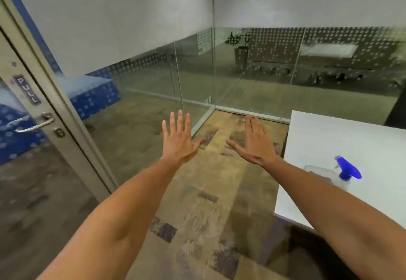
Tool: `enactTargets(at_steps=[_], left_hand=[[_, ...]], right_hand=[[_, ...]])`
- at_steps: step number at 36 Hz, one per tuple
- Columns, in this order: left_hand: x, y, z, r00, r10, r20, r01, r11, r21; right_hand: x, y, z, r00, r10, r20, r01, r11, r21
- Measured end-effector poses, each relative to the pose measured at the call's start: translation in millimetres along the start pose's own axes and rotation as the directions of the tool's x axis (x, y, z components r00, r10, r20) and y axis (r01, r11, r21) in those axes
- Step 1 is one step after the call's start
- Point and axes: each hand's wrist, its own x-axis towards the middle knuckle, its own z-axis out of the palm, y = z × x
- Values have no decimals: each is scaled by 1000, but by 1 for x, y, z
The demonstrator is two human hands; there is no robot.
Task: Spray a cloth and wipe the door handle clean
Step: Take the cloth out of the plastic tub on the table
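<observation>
Glass walls frame a person's two bare arms, stretched out over patterned carpet before any cleaning has begun: the left hand (179, 139) and the right hand (254, 142) both hover palm-down with fingers spread flat, gripping nothing. A spray bottle (342, 175) with a blue trigger head stands on the white table (351, 139) just beside the right forearm, while the metal door handle (33, 123) sits well apart at far left, below a "PULL" sign (27, 90) on the door's frame. No cloth shows anywhere in view (it may lie outside the frame), so the likeliest snag is reaching for the bottle with nothing to spray onto. A careless sweep of the right arm could also tip the bottle, which stands close to the table's near edge. Nothing blocks the floor between the hands and the door, though the handle is blurred at the picture's rim.
</observation>
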Motion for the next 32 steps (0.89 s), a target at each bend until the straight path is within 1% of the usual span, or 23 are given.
enactTargets(at_steps=[3, 5, 8, 10, 16, 19, 21, 24, 26, 29, 32], left_hand=[[7, 21, 16, 997, 24, 69, -24, 1000, 3], [11, 37, 33, 994, 63, 86, -62, 998, -21], [15, 59, 52, 984, 119, 130, -108, 991, -85], [17, 72, 66, 977, 150, 149, -133, 984, -120], [30, 111, 100, 942, 249, 227, -215, 963, -165], [39, 136, 112, 918, 311, 248, -266, 944, -197], [42, 154, 119, 898, 353, 263, -305, 930, -206], [44, 183, 128, 872, 410, 268, -353, 905, -237], [44, 205, 134, 852, 449, 271, -387, 887, -253], [44, 241, 144, 814, 504, 287, -440, 859, -262], [46, 276, 154, 790, 529, 310, -460, 846, -270]], right_hand=[[-14, 23, 4, 997, 56, 59, -58, 998, 23], [-27, 40, 9, 990, 89, 105, -93, 995, 34], [-46, 60, 19, 983, 137, 119, -142, 989, 34], [-64, 74, 30, 972, 201, 122, -207, 977, 40], [-119, 112, 59, 922, 360, 143, -371, 927, 53], [-140, 130, 63, 874, 474, 107, -482, 874, 67], [-151, 141, 62, 834, 547, 72, -551, 828, 106], [-165, 161, 59, 780, 623, 54, -624, 770, 135], [-173, 176, 54, 760, 649, 41, -645, 745, 167], [-182, 201, 43, 760, 649, -41, -621, 744, 246], [-189, 230, 38, 733, 675, -83, -653, 733, 192]])
